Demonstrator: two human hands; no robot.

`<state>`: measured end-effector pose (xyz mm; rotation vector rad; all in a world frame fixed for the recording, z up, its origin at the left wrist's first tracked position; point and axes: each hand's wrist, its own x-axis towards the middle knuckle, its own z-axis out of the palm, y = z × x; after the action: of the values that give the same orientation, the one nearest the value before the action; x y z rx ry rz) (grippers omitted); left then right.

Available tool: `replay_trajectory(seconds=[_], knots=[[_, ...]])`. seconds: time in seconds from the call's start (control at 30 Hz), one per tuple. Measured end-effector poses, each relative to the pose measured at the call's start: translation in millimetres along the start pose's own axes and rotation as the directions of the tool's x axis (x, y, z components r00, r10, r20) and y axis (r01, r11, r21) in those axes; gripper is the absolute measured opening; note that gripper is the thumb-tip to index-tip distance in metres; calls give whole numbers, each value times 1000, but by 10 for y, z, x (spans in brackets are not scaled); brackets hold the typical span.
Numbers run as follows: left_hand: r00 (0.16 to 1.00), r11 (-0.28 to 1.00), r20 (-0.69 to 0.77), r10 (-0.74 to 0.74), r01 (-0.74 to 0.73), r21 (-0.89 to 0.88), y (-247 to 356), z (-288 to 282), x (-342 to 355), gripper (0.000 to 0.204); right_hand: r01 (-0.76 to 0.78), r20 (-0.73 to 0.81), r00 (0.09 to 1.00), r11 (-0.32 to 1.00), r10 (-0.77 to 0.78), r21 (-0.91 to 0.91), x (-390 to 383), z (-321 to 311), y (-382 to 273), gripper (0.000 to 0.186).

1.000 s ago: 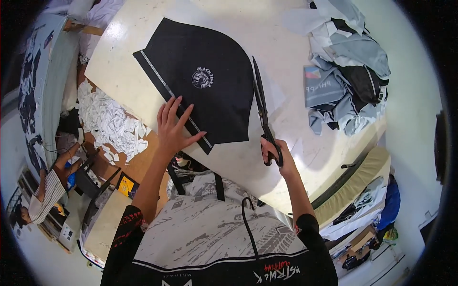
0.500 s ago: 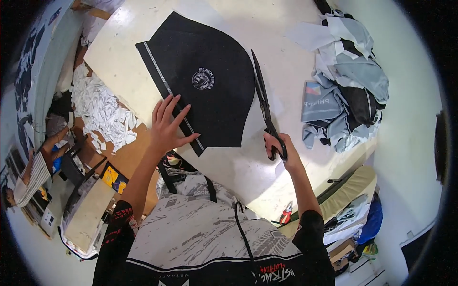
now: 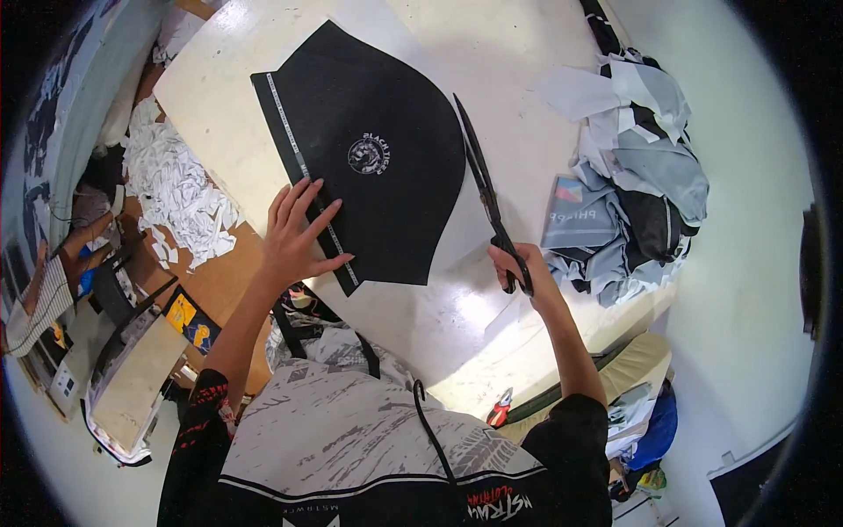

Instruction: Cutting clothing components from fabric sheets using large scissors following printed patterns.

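Note:
A black fabric piece [image 3: 382, 220] with a curved edge and a round white printed emblem lies on the pale table [image 3: 492, 342]. A narrow white printed strip [image 3: 281, 119] runs along its left side. My left hand [image 3: 294, 237] rests with spread fingers across that strip and the fabric's lower left edge. My right hand [image 3: 529, 268] grips long black scissors [image 3: 487, 193], whose blades point up the table along the right side of the fabric, close to its curved edge.
A heap of grey, white and black fabric [image 3: 650, 167] lies at the table's right. Red-handled pliers [image 3: 500, 406] sit near the front edge beside a cream padded piece [image 3: 641, 351]. White scraps [image 3: 176, 176] cover the floor at left, where another person [image 3: 39, 299] sits.
The view has shifted. The fabric, under my left hand, lies slightly more upright in the picture. The scissors remain in my right hand beside it, and the pliers have come into sight.

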<state>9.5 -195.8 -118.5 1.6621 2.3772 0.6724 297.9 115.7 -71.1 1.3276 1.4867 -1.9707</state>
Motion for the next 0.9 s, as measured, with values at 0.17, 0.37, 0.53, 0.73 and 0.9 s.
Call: replay_trajectory(seconds=[0.17,0.37,0.53,0.73,0.9], knots=[[1000,1000,22,4,-4,4,-19,-25,-14,78,-65,-37,998,986,60,-152,-19,-88,-57,43],[999,1000,44,-3,3,14,-41,-62,-6,81,-25,57,998,996,29,-80,59,-236,-166,45],[999,1000,44,-13,13,13,-44,-44,-18,81,-41,107,992,979,63,-198,200,-303,-391,40],[999,1000,41,-21,21,-9,-59,-52,-3,80,-84,20,995,949,95,-302,234,-397,-419,43],[999,1000,34,-23,23,-3,-81,-31,-23,78,-22,110,993,979,45,-203,412,-476,-665,44]])
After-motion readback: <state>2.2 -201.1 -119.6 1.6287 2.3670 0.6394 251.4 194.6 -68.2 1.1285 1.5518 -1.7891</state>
